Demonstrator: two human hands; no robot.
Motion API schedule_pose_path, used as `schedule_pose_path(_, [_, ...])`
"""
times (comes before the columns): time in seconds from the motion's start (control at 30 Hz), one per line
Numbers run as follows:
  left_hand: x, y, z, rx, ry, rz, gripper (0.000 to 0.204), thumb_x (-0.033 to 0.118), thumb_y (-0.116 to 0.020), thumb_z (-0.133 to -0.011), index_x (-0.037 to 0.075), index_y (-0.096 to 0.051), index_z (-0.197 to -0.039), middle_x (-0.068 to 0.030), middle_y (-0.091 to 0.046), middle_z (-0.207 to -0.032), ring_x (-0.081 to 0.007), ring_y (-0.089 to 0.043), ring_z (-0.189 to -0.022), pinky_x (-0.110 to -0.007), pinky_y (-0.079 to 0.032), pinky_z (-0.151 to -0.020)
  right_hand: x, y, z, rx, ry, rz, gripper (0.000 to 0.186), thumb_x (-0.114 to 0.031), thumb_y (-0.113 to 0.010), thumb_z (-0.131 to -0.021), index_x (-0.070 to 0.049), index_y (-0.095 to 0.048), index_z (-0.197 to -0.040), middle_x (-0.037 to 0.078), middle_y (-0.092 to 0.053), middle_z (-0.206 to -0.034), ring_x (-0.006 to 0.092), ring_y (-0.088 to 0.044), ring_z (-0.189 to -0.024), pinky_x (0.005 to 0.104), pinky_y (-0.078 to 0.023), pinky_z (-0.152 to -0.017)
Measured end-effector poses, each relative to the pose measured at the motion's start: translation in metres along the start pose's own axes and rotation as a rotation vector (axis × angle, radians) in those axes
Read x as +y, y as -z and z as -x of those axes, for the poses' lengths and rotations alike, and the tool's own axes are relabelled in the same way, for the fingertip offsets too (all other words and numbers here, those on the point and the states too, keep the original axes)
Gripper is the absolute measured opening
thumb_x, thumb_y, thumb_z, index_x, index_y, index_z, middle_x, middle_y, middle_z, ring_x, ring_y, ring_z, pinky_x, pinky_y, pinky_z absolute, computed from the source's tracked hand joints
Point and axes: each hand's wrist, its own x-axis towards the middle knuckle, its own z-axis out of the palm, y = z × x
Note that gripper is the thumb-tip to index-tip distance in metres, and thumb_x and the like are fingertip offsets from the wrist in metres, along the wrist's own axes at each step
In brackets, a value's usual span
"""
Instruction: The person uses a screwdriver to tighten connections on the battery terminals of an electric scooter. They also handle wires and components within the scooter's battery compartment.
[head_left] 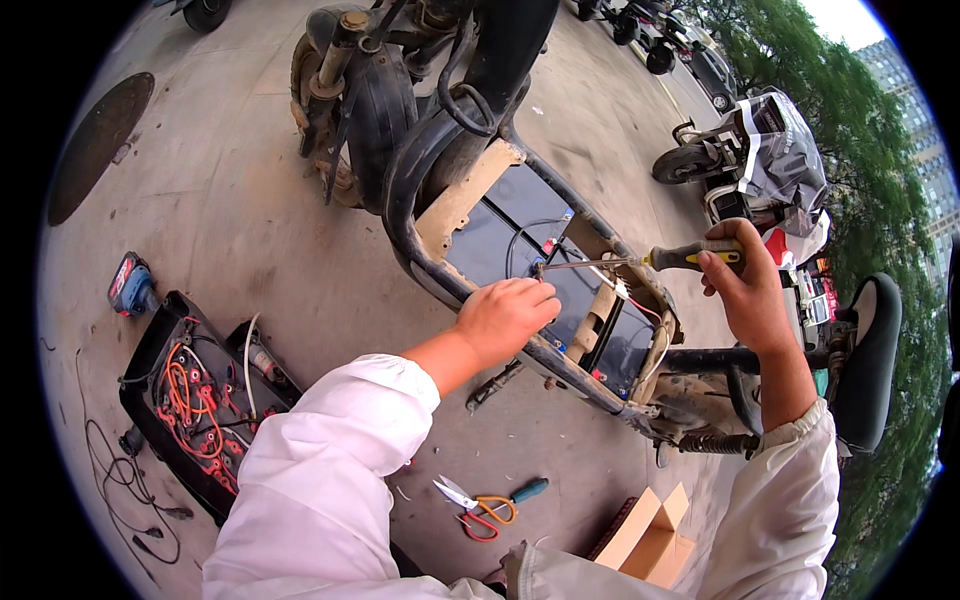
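An electric scooter's open floor compartment (pixel 432 260) holds several dark grey batteries (pixel 478 240) joined by wires. My right hand (pixel 741 290) is closed round a yellow-and-black screwdriver (pixel 686 257), whose long shaft points left to a terminal (pixel 539 269) on a battery. Just below that terminal my left hand (pixel 505 320) has its fingers curled over the batteries; what they hold, if anything, is hidden. A red wire and a white one run along the compartment's right side.
On the pavement at left lie a black cover (pixel 150 390) full of orange cables, a blue power tool (pixel 130 288) and black cords. Scissors (pixel 480 515), another screwdriver (pixel 530 488) and an open cardboard box (pixel 663 550) are below. A seat (pixel 870 355) and parked scooters (pixel 760 170) are at right.
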Motion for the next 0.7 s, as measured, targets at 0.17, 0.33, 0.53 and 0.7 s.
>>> schedule_pose_path(0.17, [-0.001,0.001,0.001,-0.034,0.03,0.017,0.02,0.01,-0.058,-0.085,0.011,-0.065,-0.104,-0.0051,-0.068,-0.117,-0.0265,-0.067,-0.109,-0.039,-0.054,-0.09,-0.007,-0.006,-0.001,-0.008,0.025,0.024,0.023,-0.007,-0.067,-0.097,-0.004,-0.053,-0.114,0.002,-0.06,-0.091,0.0075,-0.055,-0.074,0.024,-0.048,-0.064])
schedule_pose_path(0.33, [-0.001,0.0,0.0,-0.046,0.036,0.029,0.02,0.009,-0.058,-0.085,0.01,-0.065,-0.103,-0.0053,-0.068,-0.117,-0.0267,-0.067,-0.108,-0.039,-0.055,-0.089,-0.023,-0.008,-0.001,-0.04,0.141,0.164,0.029,0.0,-0.068,-0.093,-0.003,-0.053,-0.116,0.005,-0.059,-0.098,0.0135,-0.058,-0.085,0.0275,-0.051,-0.076])
schedule_pose_path(0.53, [-0.001,0.005,-0.001,-0.047,0.039,0.011,0.019,0.008,-0.06,-0.083,0.01,-0.065,-0.101,-0.0035,-0.068,-0.109,-0.0262,-0.065,-0.106,-0.039,-0.055,-0.087,-0.061,-0.009,-0.005,-0.238,0.465,0.373,0.037,0.01,-0.067,-0.084,-0.004,-0.054,-0.116,0.011,-0.052,-0.107,0.0277,-0.061,-0.102,0.034,-0.05,-0.088])
schedule_pose_path(0.7, [-0.003,0.005,-0.007,-0.072,0.032,0.077,0.018,0.003,-0.063,-0.079,0.009,-0.065,-0.097,-0.0013,-0.068,-0.104,-0.0253,-0.063,-0.104,-0.039,-0.055,-0.084,-0.069,-0.018,-0.018,-0.069,0.358,0.539,0.036,-0.027,-0.078,-0.089,0.0,-0.054,-0.096,0.023,-0.063,-0.074,0.0454,-0.062,-0.072,0.0451,-0.051,-0.066])
